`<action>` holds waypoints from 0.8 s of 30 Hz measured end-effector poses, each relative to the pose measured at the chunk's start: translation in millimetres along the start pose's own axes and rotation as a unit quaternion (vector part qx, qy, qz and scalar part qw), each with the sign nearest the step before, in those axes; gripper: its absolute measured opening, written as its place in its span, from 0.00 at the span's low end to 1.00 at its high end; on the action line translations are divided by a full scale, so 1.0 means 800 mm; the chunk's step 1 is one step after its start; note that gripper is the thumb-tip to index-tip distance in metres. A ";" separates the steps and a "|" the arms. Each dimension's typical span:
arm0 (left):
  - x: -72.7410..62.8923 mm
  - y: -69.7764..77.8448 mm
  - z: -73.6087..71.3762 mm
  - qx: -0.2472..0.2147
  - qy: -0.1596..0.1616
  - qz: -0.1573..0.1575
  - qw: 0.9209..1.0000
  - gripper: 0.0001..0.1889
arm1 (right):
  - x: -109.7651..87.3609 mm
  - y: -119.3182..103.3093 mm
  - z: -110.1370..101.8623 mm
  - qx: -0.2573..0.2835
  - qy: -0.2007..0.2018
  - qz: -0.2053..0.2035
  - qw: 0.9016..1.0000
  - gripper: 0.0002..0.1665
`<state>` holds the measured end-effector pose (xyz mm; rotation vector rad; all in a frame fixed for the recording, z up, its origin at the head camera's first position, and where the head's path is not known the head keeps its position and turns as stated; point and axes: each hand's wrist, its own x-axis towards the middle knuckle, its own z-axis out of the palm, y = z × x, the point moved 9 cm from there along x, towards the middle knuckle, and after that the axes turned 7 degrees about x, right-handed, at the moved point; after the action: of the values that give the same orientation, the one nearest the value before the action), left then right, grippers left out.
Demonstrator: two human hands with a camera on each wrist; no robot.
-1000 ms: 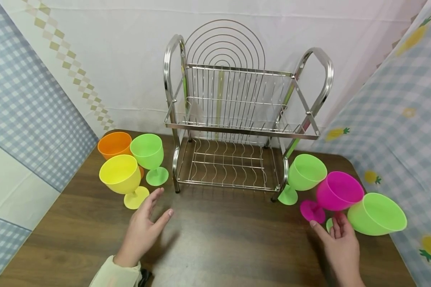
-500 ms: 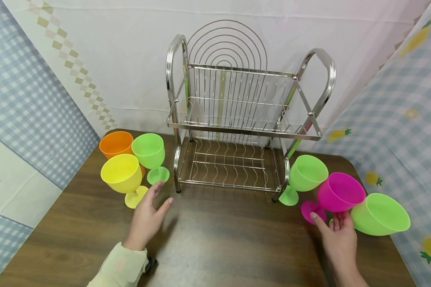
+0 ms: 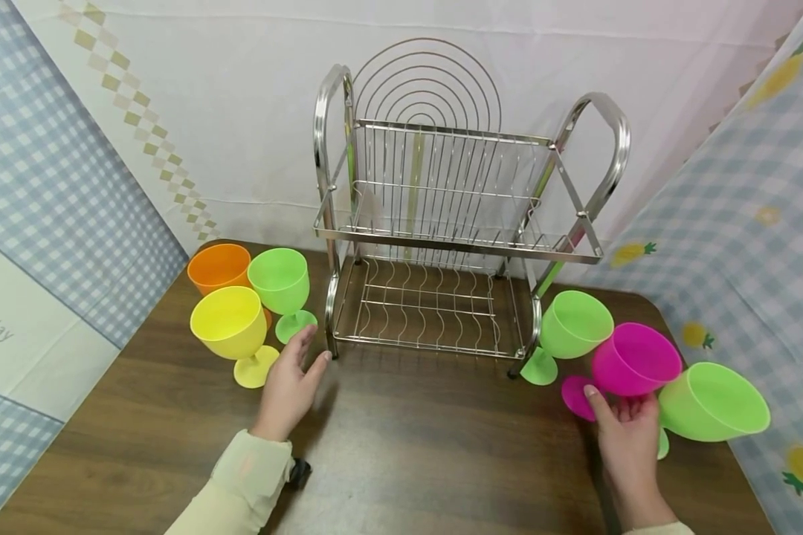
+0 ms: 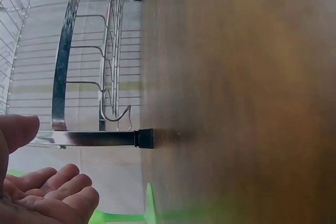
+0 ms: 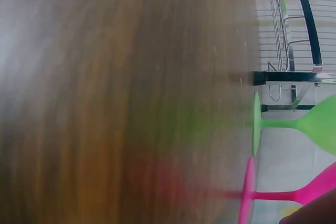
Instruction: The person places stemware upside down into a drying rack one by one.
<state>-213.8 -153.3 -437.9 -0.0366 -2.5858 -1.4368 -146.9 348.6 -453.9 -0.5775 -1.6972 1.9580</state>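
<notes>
My right hand is at the magenta goblet, its thumb overlapping the foot and its fingers just under the bowl. Thumb and fingers stand apart. In the right wrist view a thumb shows below the stem of this goblet, whose foot is at table level. My left hand hovers with thumb and fingers spread, fingertips close to the foot of a green goblet. A yellow goblet and an orange goblet stand beside it. Two green goblets flank the magenta one.
A two-tier metal dish rack stands at the back middle, between the goblet groups. Its front foot is near my left hand. The wooden table meets a white cloth behind and checked cloths at both sides.
My left hand has moved forward and right towards the green goblet's foot. My right hand has shifted slightly left and come in closer under the magenta goblet's bowl. The goblets stay standing.
</notes>
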 end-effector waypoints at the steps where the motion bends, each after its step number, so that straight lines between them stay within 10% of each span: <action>1: 0.003 0.000 0.001 0.000 0.002 -0.002 1.000 0.30 | 0.001 0.001 0.000 0.002 0.003 0.001 1.000 0.41; 24: 0.038 0.020 0.006 0.083 0.075 0.045 0.993 0.08 | 0.014 0.006 -0.003 0.113 0.047 -0.005 0.992 0.34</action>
<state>-242.6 -142.6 -421.8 -0.0202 -2.5355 -1.1428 -154.5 356.6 -458.8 -0.5653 -1.3949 2.0472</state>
